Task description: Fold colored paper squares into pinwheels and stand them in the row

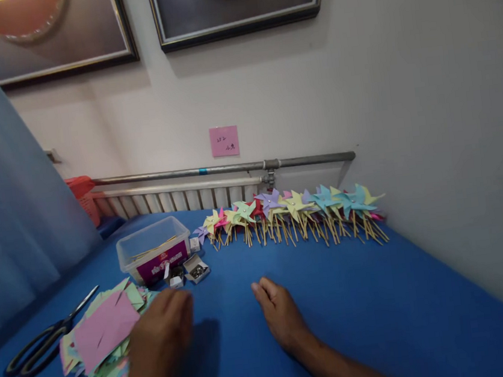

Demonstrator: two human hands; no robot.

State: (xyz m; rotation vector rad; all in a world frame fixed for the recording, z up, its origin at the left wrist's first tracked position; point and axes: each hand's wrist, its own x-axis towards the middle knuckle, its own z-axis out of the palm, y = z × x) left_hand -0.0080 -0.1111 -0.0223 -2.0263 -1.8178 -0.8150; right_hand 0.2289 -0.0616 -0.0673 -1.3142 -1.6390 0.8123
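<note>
Dozens of finished pinwheels (298, 216) lined along the wall, paper squares (107, 335) unfolded under left hand (160, 341), right hand (280, 312) empty, fingers loosely apart.

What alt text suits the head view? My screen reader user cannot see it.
Two bare hands, left hand at a pile of pastel paper squares, right hand flat on the blue tabletop. Behind lie a row of paper pinwheels, a clear plastic tub and black scissors.
</note>
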